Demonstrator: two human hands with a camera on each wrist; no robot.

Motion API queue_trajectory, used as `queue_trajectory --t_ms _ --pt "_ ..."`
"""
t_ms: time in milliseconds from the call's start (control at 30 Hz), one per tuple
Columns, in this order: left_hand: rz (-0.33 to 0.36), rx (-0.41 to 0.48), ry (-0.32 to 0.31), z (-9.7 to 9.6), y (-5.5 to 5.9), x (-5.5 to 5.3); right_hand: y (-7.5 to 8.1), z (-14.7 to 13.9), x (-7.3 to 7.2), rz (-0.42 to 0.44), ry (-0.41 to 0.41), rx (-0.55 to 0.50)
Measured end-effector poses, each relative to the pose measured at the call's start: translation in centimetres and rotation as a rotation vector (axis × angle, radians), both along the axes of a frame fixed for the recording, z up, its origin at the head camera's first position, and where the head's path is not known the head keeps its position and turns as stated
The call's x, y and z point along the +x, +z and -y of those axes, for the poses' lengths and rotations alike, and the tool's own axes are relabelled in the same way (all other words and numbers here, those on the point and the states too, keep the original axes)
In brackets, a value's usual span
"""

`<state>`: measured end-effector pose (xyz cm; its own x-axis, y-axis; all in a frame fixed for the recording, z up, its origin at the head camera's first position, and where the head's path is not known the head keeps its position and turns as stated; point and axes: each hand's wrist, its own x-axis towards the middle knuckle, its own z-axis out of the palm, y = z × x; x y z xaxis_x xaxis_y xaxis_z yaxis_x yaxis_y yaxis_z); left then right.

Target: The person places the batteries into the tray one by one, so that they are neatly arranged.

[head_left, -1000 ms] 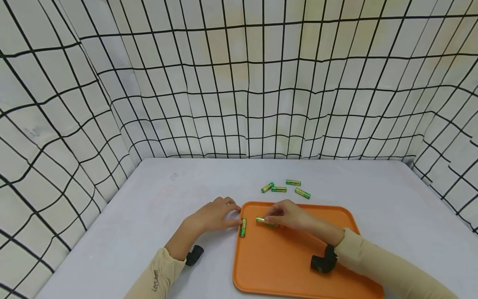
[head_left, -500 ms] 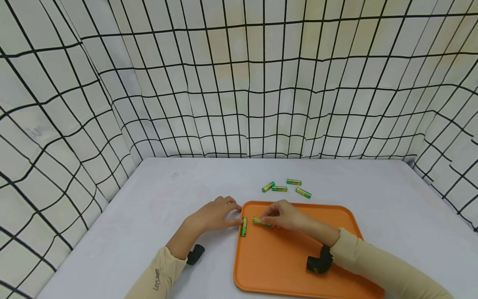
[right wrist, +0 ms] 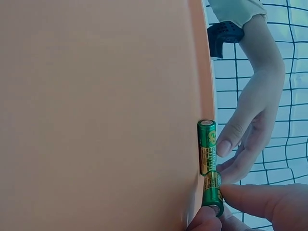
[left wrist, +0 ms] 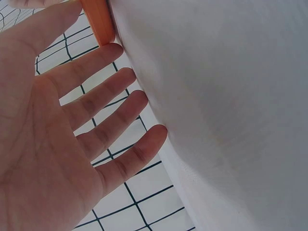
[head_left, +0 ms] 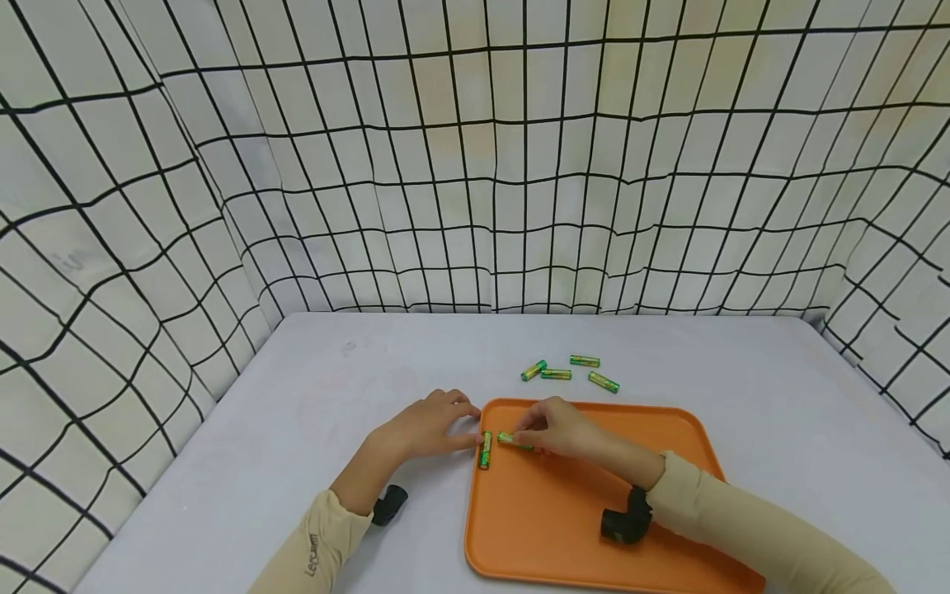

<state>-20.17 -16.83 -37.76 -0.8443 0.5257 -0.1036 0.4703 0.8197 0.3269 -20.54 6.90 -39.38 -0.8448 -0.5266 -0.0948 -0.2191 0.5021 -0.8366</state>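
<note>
My right hand (head_left: 555,427) pinches a green and gold battery (head_left: 506,438) between thumb and fingers, low over the left part of the orange tray (head_left: 542,528). Another such battery (head_left: 486,451) lies along the tray's left rim, just left of the held one. In the right wrist view the lying battery (right wrist: 207,144) appears end to end with the held battery (right wrist: 212,185). At the tray's left edge rests my left hand (head_left: 426,427), its thumb at the rim beside the lying battery. The left wrist view has its fingers (left wrist: 98,101) nearly straight, tips down at the white table.
Several more green batteries (head_left: 557,374) lie loose on the white table (head_left: 371,355) behind the tray. Black wrist cameras (head_left: 627,518) sit under both wrists, the right one above the tray. Black netting (head_left: 519,181) over white walls surrounds the table.
My right hand has slid left with the pinched battery, bringing it closer to the one at the rim. My left hand has stayed in place.
</note>
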Motion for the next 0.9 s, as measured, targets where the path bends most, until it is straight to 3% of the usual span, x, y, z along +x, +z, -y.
queue_trajectory --t_ms 200,900 --pt "-0.003 -0.003 -0.006 0.01 -0.07 -0.08 0.01 0.44 0.13 -0.003 -0.019 0.02" --pt "-0.009 -0.009 0.002 -0.04 0.15 0.18 0.18 0.52 -0.36 0.012 0.029 0.014"
